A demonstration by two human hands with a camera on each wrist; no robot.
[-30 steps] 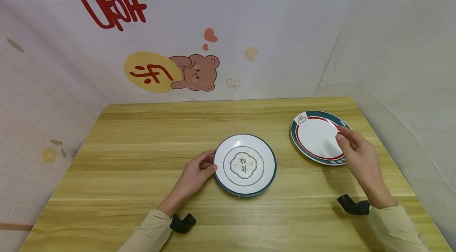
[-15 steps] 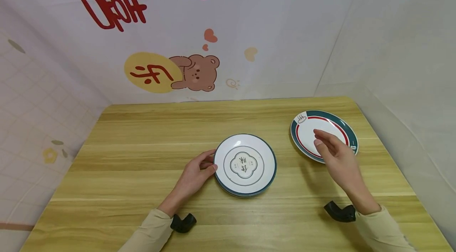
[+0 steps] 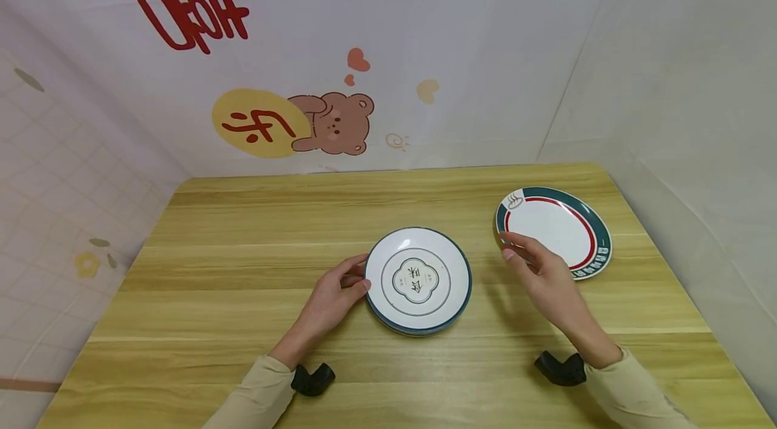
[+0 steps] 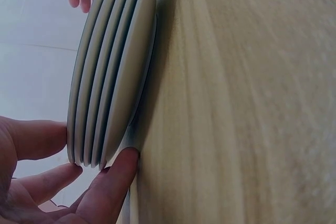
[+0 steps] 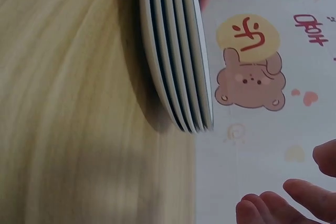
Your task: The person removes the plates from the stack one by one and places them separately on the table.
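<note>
A stack of several white plates with blue rims (image 3: pixel 426 280) stands on the table, left of the right hand. At its left edge my left hand (image 3: pixel 332 292) grips the stack. The left wrist view shows the thumb (image 4: pixel 42 139) at the top plate's rim and the fingers (image 4: pixel 113 182) curled at the lower rims of the stacked plates (image 4: pixel 110 77). My right hand (image 3: pixel 543 280) hangs in the air between the stack and an oval plate, fingers relaxed and holding nothing. That oval plate (image 3: pixel 555 230), with a green border and red ring, lies at the back right, partly covered by the hand.
The wooden table (image 3: pixel 255 226) reaches back to a white wall cloth (image 3: pixel 485 44) printed with a bear and red characters. More white cloth (image 3: pixel 698 146) hangs along the right side. A black curved piece (image 3: pixel 312 380) sits at each wrist.
My right hand has moved left, from over the oval plate's right side to its front left edge, holding nothing. The left hand and the stack have stayed in place.
</note>
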